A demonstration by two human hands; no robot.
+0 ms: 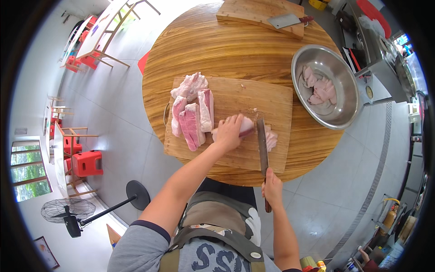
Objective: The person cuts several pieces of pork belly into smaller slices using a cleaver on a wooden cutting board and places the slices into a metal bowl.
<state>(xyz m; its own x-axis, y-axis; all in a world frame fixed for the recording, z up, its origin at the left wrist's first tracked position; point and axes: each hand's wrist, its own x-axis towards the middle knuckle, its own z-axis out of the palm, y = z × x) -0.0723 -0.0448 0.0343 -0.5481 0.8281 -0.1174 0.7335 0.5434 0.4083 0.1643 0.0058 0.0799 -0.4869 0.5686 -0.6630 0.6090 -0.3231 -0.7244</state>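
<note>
My left hand (229, 132) presses down on a piece of raw pork (246, 126) lying on a wooden cutting board (234, 159). In my right hand (273, 187) is the handle of a cleaver (262, 146), its blade upright just right of that piece. Thin pork slices (271, 138) lie against the blade's far side. Several thick pork strips (192, 126) and a lump of fatty pork (190, 86) rest at the board's left. To the right, a steel basin (351, 102) holds pale cut pieces of meat (323, 91).
The boards and basin stand on a round wooden table (251, 61). A second cutting board (244, 12) bears another cleaver (284, 21) at the far edge. A black fan (69, 217) and red stools (87, 163) are at the left; a steel counter (377, 68) is at the right.
</note>
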